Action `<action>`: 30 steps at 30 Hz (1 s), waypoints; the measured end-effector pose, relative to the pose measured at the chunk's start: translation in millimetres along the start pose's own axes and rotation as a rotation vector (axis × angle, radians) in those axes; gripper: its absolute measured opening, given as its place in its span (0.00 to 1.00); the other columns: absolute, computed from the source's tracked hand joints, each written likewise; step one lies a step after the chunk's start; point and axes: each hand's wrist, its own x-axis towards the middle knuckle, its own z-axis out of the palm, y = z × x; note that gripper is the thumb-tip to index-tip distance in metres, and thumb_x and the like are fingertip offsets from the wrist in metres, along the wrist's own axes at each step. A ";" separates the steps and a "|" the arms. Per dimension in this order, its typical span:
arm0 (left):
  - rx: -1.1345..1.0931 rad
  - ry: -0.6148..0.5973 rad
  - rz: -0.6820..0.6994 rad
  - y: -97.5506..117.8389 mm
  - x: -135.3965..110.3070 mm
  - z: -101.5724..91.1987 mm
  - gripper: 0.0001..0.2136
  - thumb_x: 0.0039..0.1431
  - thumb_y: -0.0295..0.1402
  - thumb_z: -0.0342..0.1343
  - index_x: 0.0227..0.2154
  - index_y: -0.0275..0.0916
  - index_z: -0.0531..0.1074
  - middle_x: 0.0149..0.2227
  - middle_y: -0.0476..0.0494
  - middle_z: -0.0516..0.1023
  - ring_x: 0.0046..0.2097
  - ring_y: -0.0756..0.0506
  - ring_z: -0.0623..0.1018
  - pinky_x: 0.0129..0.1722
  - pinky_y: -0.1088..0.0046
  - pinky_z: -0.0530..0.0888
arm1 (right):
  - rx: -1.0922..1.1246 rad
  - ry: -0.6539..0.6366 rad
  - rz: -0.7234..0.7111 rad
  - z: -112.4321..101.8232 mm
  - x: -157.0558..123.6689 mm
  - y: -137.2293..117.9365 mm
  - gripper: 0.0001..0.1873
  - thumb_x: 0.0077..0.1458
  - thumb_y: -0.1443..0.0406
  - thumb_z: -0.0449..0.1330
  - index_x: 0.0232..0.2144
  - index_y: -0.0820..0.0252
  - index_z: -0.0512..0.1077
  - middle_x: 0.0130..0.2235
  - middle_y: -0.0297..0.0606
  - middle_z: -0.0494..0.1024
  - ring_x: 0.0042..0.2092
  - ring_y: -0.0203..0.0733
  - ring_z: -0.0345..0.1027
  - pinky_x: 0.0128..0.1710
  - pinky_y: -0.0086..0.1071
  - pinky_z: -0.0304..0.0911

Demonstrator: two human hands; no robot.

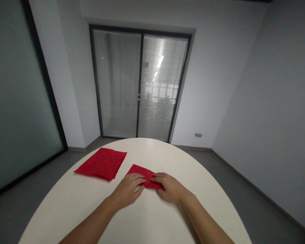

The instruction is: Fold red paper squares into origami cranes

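A folded red sheet [147, 176], thin and lightly creased, lies on the white table beneath both of my hands. Whether it is cloth, paper or plastic I cannot tell. My left hand [128, 188] rests its outstretched fingers on the sheet's left part, the thumb apart from them near the close edge. From the other side, my right hand [170, 186] lays its extended fingers over the right end, with its thumb by the near edge. Parts of the sheet are covered by my fingers. Farther left lies a larger red sheet [103, 163], wrinkled and apparently layered, touched by neither hand.
The round white table [142, 220] has a curved far edge. Beyond it stand a dark-framed glass door with blinds [119, 84] and pale walls [218, 67]. A frosted glass panel [17, 101] is at the left, with grey floor [51, 173] around the table.
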 end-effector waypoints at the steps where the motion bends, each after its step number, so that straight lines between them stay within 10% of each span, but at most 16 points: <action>1: 0.000 -0.008 -0.005 0.6 -0.5 0.1 0.14 0.62 0.32 0.57 0.50 0.42 0.76 0.54 0.42 0.79 0.56 0.38 0.75 0.59 0.52 0.70 | -0.003 0.000 0.008 -1.4 -0.2 -0.8 0.29 0.50 0.70 0.56 0.56 0.56 0.74 0.57 0.43 0.77 0.59 0.49 0.67 0.62 0.38 0.58; 11: -0.096 -0.007 -0.056 3.4 1.7 -3.9 0.10 0.64 0.27 0.52 0.40 0.41 0.78 0.47 0.43 0.81 0.51 0.42 0.76 0.53 0.62 0.72 | -0.089 0.012 0.073 -9.0 -1.7 -3.7 0.09 0.54 0.64 0.57 0.35 0.59 0.76 0.37 0.41 0.79 0.42 0.46 0.71 0.43 0.33 0.62; 19: -0.223 0.012 -0.095 2.8 1.5 -4.6 0.10 0.65 0.27 0.47 0.37 0.41 0.74 0.38 0.45 0.79 0.41 0.45 0.77 0.44 0.70 0.71 | 0.086 0.093 -0.035 -5.7 -5.4 4.6 0.17 0.50 0.67 0.60 0.43 0.59 0.77 0.46 0.42 0.80 0.50 0.49 0.69 0.54 0.36 0.62; 30: -0.232 0.032 -0.194 5.0 2.4 -3.7 0.06 0.63 0.32 0.51 0.33 0.40 0.72 0.35 0.45 0.79 0.38 0.44 0.77 0.39 0.70 0.69 | 0.122 0.127 0.115 -0.7 -3.3 7.2 0.12 0.59 0.60 0.58 0.34 0.60 0.78 0.34 0.40 0.80 0.35 0.44 0.71 0.37 0.32 0.63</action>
